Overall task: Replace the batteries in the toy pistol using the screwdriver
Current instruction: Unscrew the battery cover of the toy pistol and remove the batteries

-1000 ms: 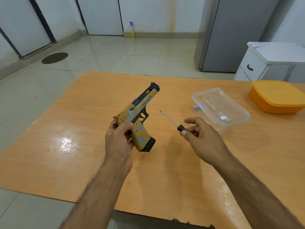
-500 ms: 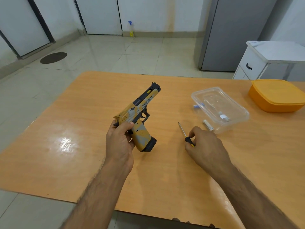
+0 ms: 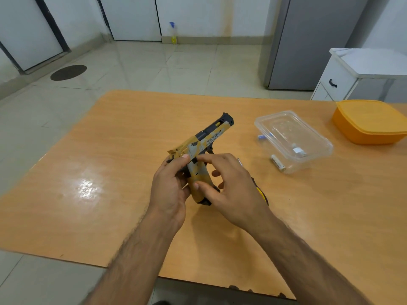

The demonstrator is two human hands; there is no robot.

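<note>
step: looks to me like we're at the battery-cover stage. Both hands are on the toy pistol and the screwdriver is parked on the bench, so I'd guess the screw is either out or about to be checked.

pistol: held up over the middle of the bench, muzzle pointing away and up to the right, grip end down toward me.

left hand: wrapped round the back of the grip, thumb up near the rear of the slide, forearm coming in from bottom left. Firm hold, it's the one carrying the thing.

right hand: fingers mostly straight and spread, index tip touching the side of the frame, thumb against the grip panel. Not closed round anything, more poking or sliding.

screwdriver: lying just right of the right hand and mostly hidden behind it; only a bit of shaft and the black and yellow handle show.

spare: one loose battery on the bench, touching or right beside the clear container. An orange tub sits further right.

next: my guess is a thumb push to slide the grip panel off while the left keeps steady.

risk: the cover could pop off and skitter away.
</note>
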